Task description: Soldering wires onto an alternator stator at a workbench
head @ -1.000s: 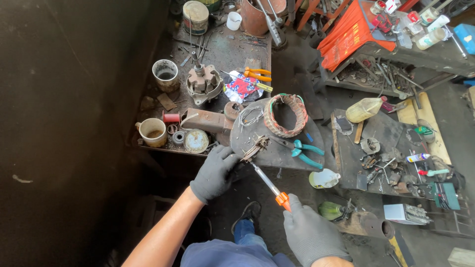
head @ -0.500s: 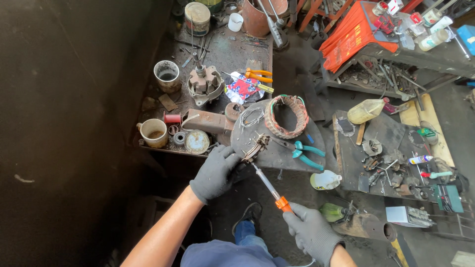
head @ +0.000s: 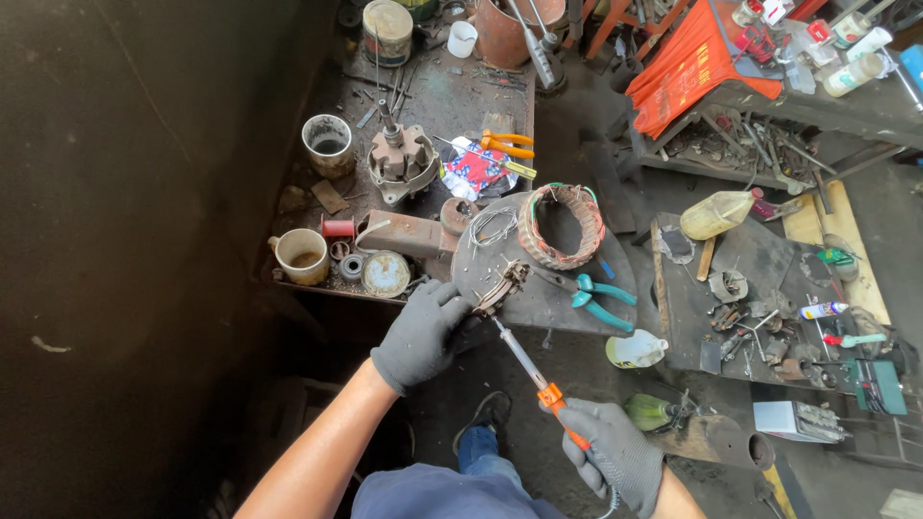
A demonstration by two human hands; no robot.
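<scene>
Mugs (head: 302, 256) and (head: 328, 144) show dark liquid inside. My left hand (head: 420, 333) grips the small part (head: 502, 285); right hand (head: 611, 454), holding the soldering iron (head: 535, 376), has slid lower since before.

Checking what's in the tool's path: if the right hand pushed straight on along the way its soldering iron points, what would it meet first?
Probably the small metal part at the round plate's edge, pinned by the left hand. The soldering iron in the right hand aims up-left at it; its tip looks at or very near it, though depth is unclear.
</scene>
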